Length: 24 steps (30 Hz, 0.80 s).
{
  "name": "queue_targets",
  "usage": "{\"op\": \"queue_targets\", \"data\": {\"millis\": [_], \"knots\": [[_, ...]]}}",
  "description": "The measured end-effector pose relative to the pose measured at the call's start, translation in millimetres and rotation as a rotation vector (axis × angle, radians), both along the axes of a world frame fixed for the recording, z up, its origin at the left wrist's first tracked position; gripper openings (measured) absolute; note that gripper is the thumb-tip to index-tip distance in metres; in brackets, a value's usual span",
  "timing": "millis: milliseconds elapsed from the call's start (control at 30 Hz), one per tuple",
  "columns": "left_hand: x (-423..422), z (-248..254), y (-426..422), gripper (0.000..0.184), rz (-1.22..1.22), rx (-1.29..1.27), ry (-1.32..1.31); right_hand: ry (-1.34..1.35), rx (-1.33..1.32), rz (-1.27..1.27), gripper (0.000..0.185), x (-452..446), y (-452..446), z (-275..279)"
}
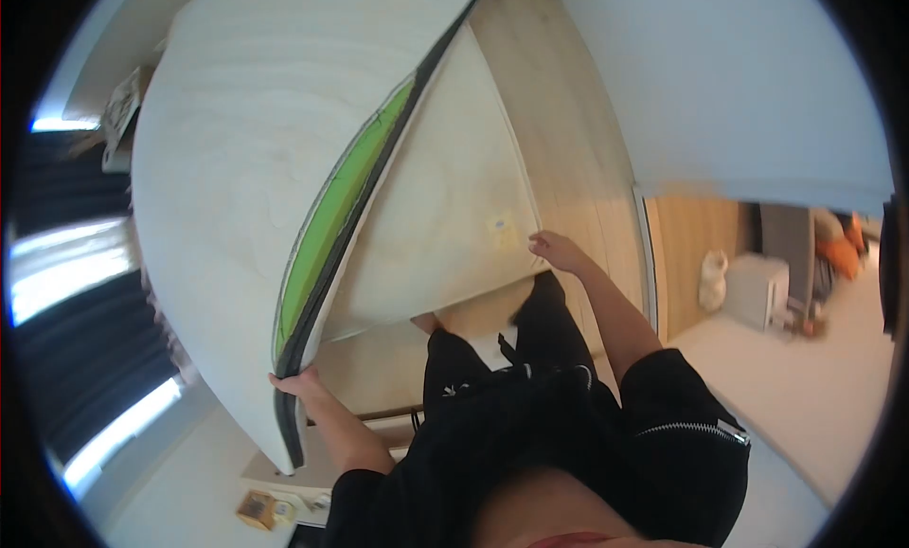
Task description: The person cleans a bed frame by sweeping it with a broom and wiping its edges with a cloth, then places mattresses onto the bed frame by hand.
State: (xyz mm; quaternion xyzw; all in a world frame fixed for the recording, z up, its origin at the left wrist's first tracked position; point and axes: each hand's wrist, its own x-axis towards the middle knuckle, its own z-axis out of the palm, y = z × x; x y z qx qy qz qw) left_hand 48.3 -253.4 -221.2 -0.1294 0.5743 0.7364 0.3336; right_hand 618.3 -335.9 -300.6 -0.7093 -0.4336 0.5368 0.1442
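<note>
A large white mattress [218, 169] is tilted up on my left, its dark border [327, 283] running along the near edge. Bright green material [331, 207] shows through a long gap in that edge. My left hand [298, 382] is closed round the dark border near its lower end. On my right, my right hand [559, 251] is beside the corner of a cream-coloured panel [436, 188], thumb and fingers slightly apart, with nothing visible in them. A small yellowish label [502, 231] is on the panel. The mattress hides the panel's left part.
Wooden boards [559, 122] run beside the panel, with a pale wall [739, 74] to the right. Through a doorway are a white cat-like figure [713, 280] and a white cabinet [757, 290]. Dark curtains [85, 340] hang at the left. A small wooden box [256, 510] is at lower left.
</note>
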Motion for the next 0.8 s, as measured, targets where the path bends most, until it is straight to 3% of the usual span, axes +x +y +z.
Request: {"op": "queue_targets", "data": {"millis": [67, 133, 267, 333, 467, 533, 633, 667, 700, 767, 800], "knots": [[18.8, 19.1, 2.5, 0.065, 0.041, -0.072, 0.009, 0.090, -0.002, -0.035, 0.044, 36.1, 10.2, -18.5], [37.3, 25.2, -2.9, 0.064, 0.106, -0.055, 0.025, 0.162, -0.247, -0.123, 0.042, 73.2, 36.2, -37.9], [103.7, -2.9, -18.2, 0.068, 0.165, -0.019, 0.068, 0.013, -0.216, 0.146, 0.041, 102.9, 119.0, -44.1], [164.5, 13.5, -9.1, 0.070, 0.210, 0.019, -0.110, 0.315, -0.276, -0.232, 0.044, 85.0, 180.9, -33.2], [207.6, -65.9, -52.3, 0.068, 0.302, 0.011, -0.101, 0.333, -0.172, -0.161, 0.054, 42.1, 282.6, -8.0], [228.6, -88.1, -56.0, 0.071, 0.306, 0.151, -0.118, 0.304, -0.113, -0.183, 0.058, 21.9, 325.0, 0.6], [242.2, -86.9, -59.5, 0.070, 0.362, 0.134, -0.153, 0.225, -0.076, -0.283, 0.068, 28.1, 356.9, -28.0], [238.2, -82.9, -52.7, 0.069, 0.377, 0.145, -0.185, 0.492, -0.042, -0.305, 0.075, 41.9, 373.4, -58.3], [237.7, -80.9, -53.6, 0.069, 0.363, 0.109, -0.165, 0.764, -0.017, -0.321, 0.081, 44.7, 389.8, -54.4], [234.6, -78.5, -58.4, 0.069, 0.379, 0.095, -0.105, 0.482, -0.088, -0.519, 0.090, 62.5, 402.8, -35.0], [234.4, -75.1, -56.4, 0.070, 0.389, 0.068, -0.060, 0.492, -0.136, -0.608, 0.091, 74.3, 413.2, -43.5]]}}
